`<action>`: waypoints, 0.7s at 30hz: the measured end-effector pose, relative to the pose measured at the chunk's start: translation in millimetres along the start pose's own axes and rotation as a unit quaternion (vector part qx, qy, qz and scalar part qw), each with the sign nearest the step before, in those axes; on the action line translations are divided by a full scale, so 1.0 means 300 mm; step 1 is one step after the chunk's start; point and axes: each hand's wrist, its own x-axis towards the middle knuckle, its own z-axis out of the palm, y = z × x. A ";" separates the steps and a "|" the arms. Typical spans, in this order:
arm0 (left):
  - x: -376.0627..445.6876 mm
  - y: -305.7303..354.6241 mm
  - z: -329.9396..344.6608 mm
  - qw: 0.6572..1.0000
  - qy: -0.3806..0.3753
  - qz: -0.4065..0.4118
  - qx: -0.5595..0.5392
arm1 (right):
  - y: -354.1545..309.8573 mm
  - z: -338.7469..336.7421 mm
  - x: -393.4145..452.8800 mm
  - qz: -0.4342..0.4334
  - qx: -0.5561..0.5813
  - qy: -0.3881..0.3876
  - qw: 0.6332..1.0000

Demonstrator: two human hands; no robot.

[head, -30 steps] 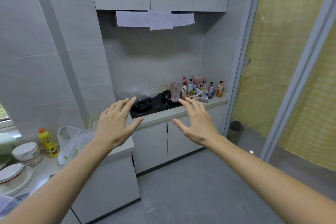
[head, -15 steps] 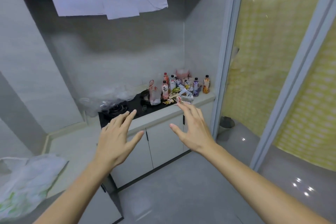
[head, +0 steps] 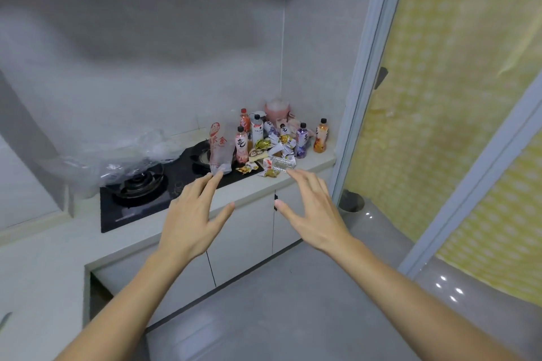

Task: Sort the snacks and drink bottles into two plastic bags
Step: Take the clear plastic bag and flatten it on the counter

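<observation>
Several drink bottles (head: 301,141) and a heap of small snack packets (head: 271,148) crowd the right end of the counter, beside the wall corner. A clear bottle (head: 282,163) lies on its side at the front of the heap. A clear plastic bag with red print (head: 218,151) stands on the stove's right side. A second crumpled clear bag (head: 117,155) drapes over the left burner. My left hand (head: 190,218) and my right hand (head: 312,209) are stretched out in the air in front of the counter, fingers spread, holding nothing.
The black gas stove (head: 140,196) is set into the pale counter (head: 252,186), with white cabinet doors (head: 246,231) beneath. A sliding glass door (head: 440,126) with yellow patterned film stands to the right. A small dark bin (head: 350,202) sits on the floor by the door frame.
The view has moved closer to the counter and turned right, so the snack pile appears larger. Both open hands have moved forward with it. The bag on the left counter has left the view.
</observation>
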 end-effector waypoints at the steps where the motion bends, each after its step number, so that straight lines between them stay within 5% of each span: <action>1: 0.059 -0.015 0.039 1.000 0.003 0.002 -0.007 | 0.036 0.014 0.054 0.003 -0.004 -0.004 1.000; 21: 0.922 -0.165 0.550 0.997 -0.041 -0.059 -0.041 | 0.609 0.237 0.877 0.031 0.013 -0.049 0.998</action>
